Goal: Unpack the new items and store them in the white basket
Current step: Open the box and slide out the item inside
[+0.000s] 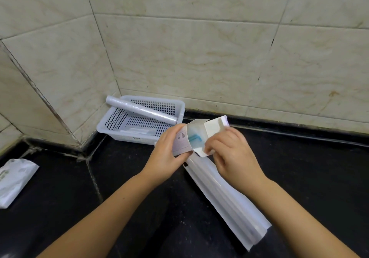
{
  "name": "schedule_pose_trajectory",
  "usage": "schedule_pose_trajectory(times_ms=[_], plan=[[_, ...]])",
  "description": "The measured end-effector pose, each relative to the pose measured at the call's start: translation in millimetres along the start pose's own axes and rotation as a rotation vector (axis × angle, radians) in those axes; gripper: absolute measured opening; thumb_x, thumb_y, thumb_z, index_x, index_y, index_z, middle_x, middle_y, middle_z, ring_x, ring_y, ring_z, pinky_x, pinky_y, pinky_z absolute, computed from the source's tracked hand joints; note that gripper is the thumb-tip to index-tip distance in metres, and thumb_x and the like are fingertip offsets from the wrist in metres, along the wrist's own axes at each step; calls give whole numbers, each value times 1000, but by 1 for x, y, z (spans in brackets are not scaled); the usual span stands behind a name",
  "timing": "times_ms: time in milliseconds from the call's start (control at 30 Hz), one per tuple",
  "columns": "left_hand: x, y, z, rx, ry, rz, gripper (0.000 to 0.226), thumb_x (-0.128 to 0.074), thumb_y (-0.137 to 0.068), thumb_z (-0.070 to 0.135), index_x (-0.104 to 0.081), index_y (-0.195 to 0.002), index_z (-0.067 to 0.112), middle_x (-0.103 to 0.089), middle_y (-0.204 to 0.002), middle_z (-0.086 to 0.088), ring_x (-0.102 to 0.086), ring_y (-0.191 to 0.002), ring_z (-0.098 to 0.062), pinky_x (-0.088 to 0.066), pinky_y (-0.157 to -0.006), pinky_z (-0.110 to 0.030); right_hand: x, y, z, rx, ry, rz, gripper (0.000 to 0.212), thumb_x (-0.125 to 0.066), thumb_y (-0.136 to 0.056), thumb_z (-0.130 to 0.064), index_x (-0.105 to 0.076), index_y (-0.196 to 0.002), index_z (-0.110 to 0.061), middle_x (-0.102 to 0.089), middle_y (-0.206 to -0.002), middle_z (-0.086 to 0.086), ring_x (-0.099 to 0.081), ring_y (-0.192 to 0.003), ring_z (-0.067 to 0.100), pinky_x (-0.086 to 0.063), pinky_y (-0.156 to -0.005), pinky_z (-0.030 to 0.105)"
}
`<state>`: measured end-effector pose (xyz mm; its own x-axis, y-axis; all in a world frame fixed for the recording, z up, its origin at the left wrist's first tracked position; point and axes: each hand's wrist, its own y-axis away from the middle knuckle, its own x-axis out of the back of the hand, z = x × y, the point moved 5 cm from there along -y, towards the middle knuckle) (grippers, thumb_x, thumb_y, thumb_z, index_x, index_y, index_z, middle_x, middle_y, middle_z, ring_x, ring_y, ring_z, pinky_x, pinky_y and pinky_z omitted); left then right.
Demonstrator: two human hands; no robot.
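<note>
Your left hand (166,153) has a closed grip on the small white carton (190,137), thumb on the near face, fingers wrapped behind it. Carton held above the tabletop (119,187), open end tilted up and toward you. Your right hand (229,153) pinches the carton's lower end flap (201,151), fingers curled shut on it; top flap (214,126) stands open behind the knuckles. Inside the opening: something with blue markings (194,138); you cannot tell what it is.

Directly below the grip, touching nothing of the hands that can be seen: a long white box (225,197) lying flat on the tabletop, running from under the carton toward your right forearm.

Beyond the grip, to its left: the white basket (111,125), set in the corner against the tiled wall (199,57). A clear-wrapped roll (140,108) rests slantwise across it, far end on the back rim, near end just behind the carton. A flat white piece (134,131) lies on the basket floor.

Well apart, far left of the grip: a white plastic bag (14,179) on the tabletop, partly cut by the frame edge.
</note>
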<state>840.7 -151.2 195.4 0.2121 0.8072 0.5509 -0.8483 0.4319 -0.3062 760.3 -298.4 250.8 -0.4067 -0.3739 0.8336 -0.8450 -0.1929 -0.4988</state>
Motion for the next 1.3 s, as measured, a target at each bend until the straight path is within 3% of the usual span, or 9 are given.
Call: schedule_pose_trajectory(times_ms=[67, 267, 567, 667, 867, 1000, 1100, 1200, 1300], plan=[[1, -1, 2, -18, -47, 26, 62, -72, -78, 30, -37, -129, 38, -46, -124, 21, -40, -116, 3, -38, -101, -30, -2, 0, 3, -84, -143, -55, 24, -45, -80, 2, -67, -81, -8, -67, -84, 5, -61, -77, 25, -55, -74, 42], [-3, -3, 17, -214, -309, 46, 60, -68, -77, 21, -41, -130, 30, -50, -125, 13, -36, -114, 3, -33, -105, -34, -17, -22, 20, -454, -342, -89, 32, -56, -88, -20, -57, -119, -17, -66, -109, -1, -59, -86, 10, -47, -76, 20], [-6, -2, 18, -251, -398, 19, 55, -66, -77, 15, -46, -128, 23, -54, -123, 7, -42, -112, -8, -33, -106, -42, -45, -26, 21, -534, -402, -161, 21, -63, -83, -25, -67, -99, -14, -63, -96, -1, -55, -81, 11, -43, -61, 20], [-5, -1, 17, -241, -393, 38, 57, -67, -77, 14, -46, -128, 23, -54, -122, 8, -41, -113, -6, -33, -105, -38, -45, -25, 17, -500, -394, -81, 20, -61, -85, -20, -68, -103, -15, -53, -100, -6, -48, -85, 7, -39, -70, 20], [-3, 0, 6, -198, -387, 33, 55, -67, -80, 23, -45, -130, 23, -53, -127, 8, -41, -117, -8, -29, -107, -33, -42, -20, 24, -485, -353, -88, 7, -54, -89, -17, -61, -88, -17, -64, -82, -1, -57, -73, 16, -45, -65, 28], [1, 4, -13, -139, -410, -2, 54, -65, -82, 29, -43, -131, 26, -52, -128, 10, -43, -118, -9, -28, -105, -30, -31, -10, 58, -565, -379, -40, 13, -56, -89, -20, -55, -76, -22, -58, -69, -10, -49, -61, 0, -38, -53, 8], [3, 10, -30, -80, -389, -18, 54, -66, -81, 34, -43, -130, 29, -53, -124, 12, -45, -115, -8, -34, -103, -33, -33, -2, 74, -599, -397, -48, 13, -56, -90, -21, -55, -78, -27, -55, -78, -11, -49, -67, 1, -38, -56, 5], [-4, 18, -40, -35, -334, -38, 52, -66, -79, 37, -44, -126, 34, -53, -117, 18, -47, -108, -3, -39, -98, -34, -45, 6, 77, -570, -417, -91, 15, -54, -91, -22, -51, -78, -29, -46, -109, -7, -47, -98, 8, -40, -85, 19], [-11, 23, -47, -3, -305, -52, 52, -66, -76, 40, -43, -122, 39, -50, -111, 25, -46, -102, 1, -39, -94, -31, -55, 13, 77, -602, -495, -202, 22, -49, -94, -25, -45, -73, -33, -57, -102, -4, -54, -84, 10, -47, -70, 22]])
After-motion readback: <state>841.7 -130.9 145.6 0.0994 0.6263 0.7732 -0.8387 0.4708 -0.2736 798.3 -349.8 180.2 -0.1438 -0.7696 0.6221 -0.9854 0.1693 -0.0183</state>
